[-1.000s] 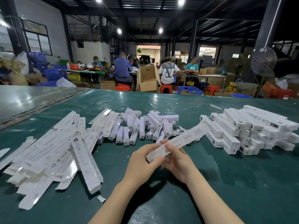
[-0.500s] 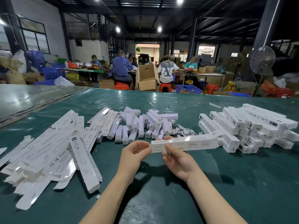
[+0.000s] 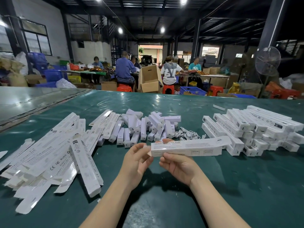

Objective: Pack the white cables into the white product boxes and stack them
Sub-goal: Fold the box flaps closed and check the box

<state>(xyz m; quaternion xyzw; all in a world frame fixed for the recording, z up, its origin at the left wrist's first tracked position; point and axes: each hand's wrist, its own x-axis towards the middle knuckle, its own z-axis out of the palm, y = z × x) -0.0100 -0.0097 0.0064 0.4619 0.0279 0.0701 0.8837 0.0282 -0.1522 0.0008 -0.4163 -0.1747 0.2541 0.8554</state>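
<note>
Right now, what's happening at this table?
A person holds a long white printed carton level over the green table. The right hand grips it from below and the left hand holds its left end. Flat white cartons lie left, coiled white cables behind the carton, and closed white boxes are stacked right.

Glossy card box (image 3: pixel 189 148), shiny green table (image 3: pixel 230 186)
</note>
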